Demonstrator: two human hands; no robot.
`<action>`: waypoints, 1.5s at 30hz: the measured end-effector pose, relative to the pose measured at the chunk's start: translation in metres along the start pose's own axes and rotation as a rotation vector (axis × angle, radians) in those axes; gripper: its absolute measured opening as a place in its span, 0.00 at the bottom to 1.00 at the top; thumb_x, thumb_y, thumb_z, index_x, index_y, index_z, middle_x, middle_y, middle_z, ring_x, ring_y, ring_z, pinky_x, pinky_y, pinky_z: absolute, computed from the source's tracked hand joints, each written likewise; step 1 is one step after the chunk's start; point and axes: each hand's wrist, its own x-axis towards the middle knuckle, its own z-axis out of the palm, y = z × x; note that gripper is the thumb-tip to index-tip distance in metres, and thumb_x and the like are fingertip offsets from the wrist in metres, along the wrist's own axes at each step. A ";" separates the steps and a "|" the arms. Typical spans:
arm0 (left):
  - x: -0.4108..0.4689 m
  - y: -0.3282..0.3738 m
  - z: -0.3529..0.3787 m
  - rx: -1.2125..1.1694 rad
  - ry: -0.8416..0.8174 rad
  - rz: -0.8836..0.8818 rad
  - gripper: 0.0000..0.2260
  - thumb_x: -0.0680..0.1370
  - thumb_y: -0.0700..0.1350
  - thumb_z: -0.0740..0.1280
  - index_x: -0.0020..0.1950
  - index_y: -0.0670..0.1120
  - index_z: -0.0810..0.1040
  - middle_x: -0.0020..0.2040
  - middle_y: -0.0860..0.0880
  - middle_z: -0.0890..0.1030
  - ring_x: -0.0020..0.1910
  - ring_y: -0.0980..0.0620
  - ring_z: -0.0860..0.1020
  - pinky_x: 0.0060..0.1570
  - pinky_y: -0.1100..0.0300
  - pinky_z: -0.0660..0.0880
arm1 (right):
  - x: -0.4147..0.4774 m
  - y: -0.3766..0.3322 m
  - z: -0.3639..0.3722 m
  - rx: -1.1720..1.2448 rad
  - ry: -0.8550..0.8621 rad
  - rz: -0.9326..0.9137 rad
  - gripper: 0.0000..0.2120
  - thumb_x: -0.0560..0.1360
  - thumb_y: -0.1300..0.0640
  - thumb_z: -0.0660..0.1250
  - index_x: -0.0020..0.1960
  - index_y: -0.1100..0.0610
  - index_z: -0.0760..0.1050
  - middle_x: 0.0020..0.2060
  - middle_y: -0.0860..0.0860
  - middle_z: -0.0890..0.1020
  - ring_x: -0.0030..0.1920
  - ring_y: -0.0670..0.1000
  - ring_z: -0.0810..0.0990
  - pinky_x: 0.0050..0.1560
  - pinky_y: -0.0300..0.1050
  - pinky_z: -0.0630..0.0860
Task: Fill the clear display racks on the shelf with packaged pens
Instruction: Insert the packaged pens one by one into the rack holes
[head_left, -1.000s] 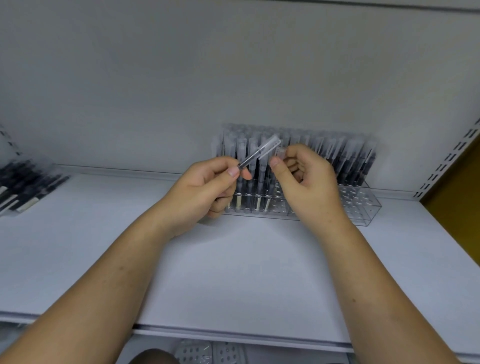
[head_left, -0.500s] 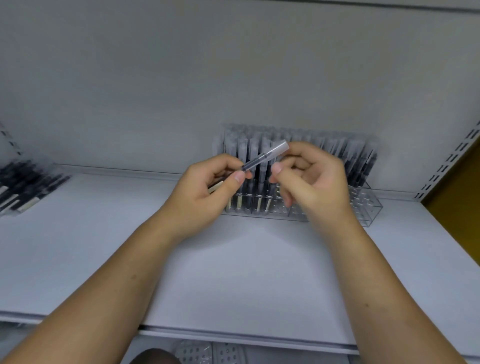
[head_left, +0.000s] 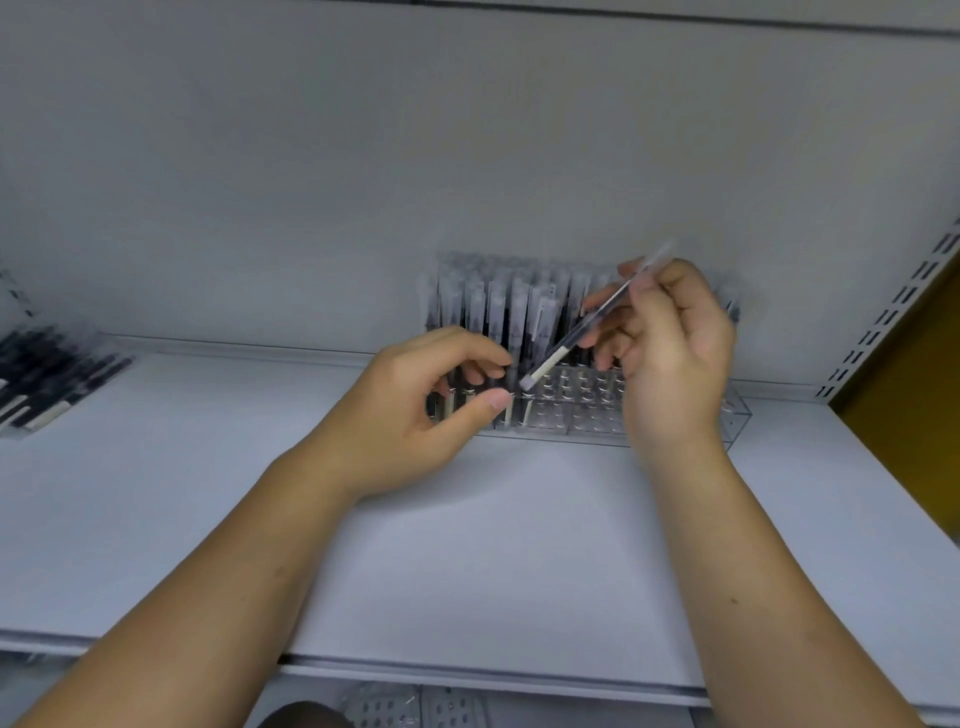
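A clear display rack (head_left: 737, 415) stands against the back wall of the white shelf (head_left: 493, 545), its rear and left slots filled with upright packaged pens (head_left: 498, 306). My right hand (head_left: 670, 353) is shut on one packaged pen (head_left: 576, 338), held slanted above the rack's front slots with the pale end pointing down-left. My left hand (head_left: 415, 410) hovers just left of that end, fingers curled and apart, holding nothing. The rack's right side is hidden behind my right hand.
A pile of black packaged pens (head_left: 47, 379) lies at the shelf's far left. A slotted upright (head_left: 883, 322) and a yellow panel (head_left: 914, 374) bound the right side. More clear racks (head_left: 410, 706) show below the shelf's front edge.
The pen passed from my left hand into my right hand, which lifted it up and to the right over the rack. My left hand let go and dropped slightly.
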 end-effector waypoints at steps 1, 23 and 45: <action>0.000 0.001 0.000 0.034 -0.015 0.029 0.12 0.81 0.48 0.70 0.62 0.45 0.81 0.53 0.53 0.81 0.53 0.50 0.80 0.49 0.55 0.77 | 0.003 0.001 -0.002 -0.048 0.049 -0.039 0.04 0.83 0.60 0.62 0.51 0.57 0.76 0.36 0.54 0.83 0.29 0.55 0.78 0.27 0.44 0.68; 0.005 0.011 -0.002 0.264 0.040 0.171 0.20 0.80 0.50 0.70 0.68 0.41 0.77 0.62 0.47 0.80 0.63 0.46 0.77 0.62 0.46 0.73 | -0.001 0.030 -0.006 -0.727 -0.197 -0.110 0.03 0.81 0.55 0.69 0.51 0.54 0.78 0.35 0.43 0.80 0.37 0.41 0.78 0.38 0.32 0.72; -0.004 0.040 -0.030 0.510 0.021 0.095 0.28 0.80 0.59 0.68 0.77 0.49 0.70 0.73 0.52 0.74 0.73 0.50 0.71 0.70 0.48 0.69 | 0.001 -0.021 -0.007 -0.861 -0.207 -0.282 0.17 0.78 0.53 0.71 0.65 0.52 0.75 0.58 0.46 0.75 0.60 0.48 0.77 0.63 0.47 0.74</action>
